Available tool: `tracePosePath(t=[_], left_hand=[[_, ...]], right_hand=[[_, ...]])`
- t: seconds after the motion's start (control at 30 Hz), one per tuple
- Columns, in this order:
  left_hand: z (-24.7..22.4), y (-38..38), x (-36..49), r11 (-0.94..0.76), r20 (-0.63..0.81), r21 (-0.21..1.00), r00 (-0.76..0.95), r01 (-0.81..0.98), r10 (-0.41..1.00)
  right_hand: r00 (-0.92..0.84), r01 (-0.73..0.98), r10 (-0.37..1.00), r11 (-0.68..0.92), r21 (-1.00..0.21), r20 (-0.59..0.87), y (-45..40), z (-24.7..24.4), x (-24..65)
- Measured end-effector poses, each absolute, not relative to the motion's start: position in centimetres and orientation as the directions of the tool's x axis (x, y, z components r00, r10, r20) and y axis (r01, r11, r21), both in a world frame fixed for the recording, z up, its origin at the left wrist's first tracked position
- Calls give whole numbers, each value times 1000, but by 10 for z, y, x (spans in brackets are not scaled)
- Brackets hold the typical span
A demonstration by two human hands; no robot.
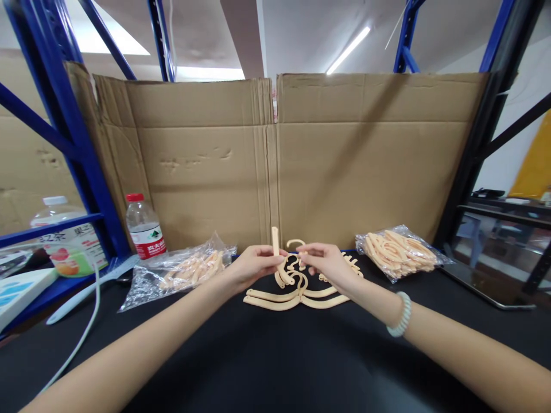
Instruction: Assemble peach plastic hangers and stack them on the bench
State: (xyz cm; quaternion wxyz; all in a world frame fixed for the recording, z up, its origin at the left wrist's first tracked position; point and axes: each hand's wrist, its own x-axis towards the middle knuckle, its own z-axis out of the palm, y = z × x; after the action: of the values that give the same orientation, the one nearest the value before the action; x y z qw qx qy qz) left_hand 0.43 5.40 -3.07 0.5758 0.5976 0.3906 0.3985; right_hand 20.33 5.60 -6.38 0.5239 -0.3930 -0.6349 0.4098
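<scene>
On the black bench [275, 367] we take the two flat-lying hangers [275, 306] as our landmark. These two look whole, each having two arms and a hook in the middle, so this part we judge as done. Much seems to remain: loose pieces [352, 264] lie just behind the hangers, toward their right end, and two clear bags with similar pale pieces stand apart, one bag [193, 269] to the left of the hangers and another bag [398, 252] to their right. We judge it an early stage.

Above and behind the hangers, our left hand [257, 265] pinches a pale stick [275, 241], which stands nearly upright. Our right hand [326, 261] has its fingers bent together beside a curved hook [295, 241]; whether it grips this hook, we cannot tell.

About writing: far left of the hangers, the red-capped bottle [145, 229] has a red label with white Chinese characters, apparently 农夫山. Farther left, a white-capped bottle [69, 235] shows fruit pictures and dark characters, perhaps 果之茶, partly covered by a blue bar [51, 228]. On the bags we can read nothing.
</scene>
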Motion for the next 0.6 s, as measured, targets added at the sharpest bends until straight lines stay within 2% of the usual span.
tracePosePath(t=[0.17, 0.27, 0.4, 0.6], left_hand=[[-63, 11, 0, -92, 127, 989, 330, -119, 935], [-82, -7, 0, -109, 143, 985, 279, -135, 950], [-91, -16, -1, -196, 211, 976, 189, -95, 959], [-93, -20, -3, -346, 352, 936, 168, -61, 921]], right_hand=[[-150, -265, 979, 94, -960, 137, 9, -77, 212], [-99, -360, 991, 48, -932, 89, -2, -84, 213], [-165, -418, 981, 25, -908, 104, -7, -88, 211], [-276, -343, 956, 0, -939, 100, -16, -89, 210]])
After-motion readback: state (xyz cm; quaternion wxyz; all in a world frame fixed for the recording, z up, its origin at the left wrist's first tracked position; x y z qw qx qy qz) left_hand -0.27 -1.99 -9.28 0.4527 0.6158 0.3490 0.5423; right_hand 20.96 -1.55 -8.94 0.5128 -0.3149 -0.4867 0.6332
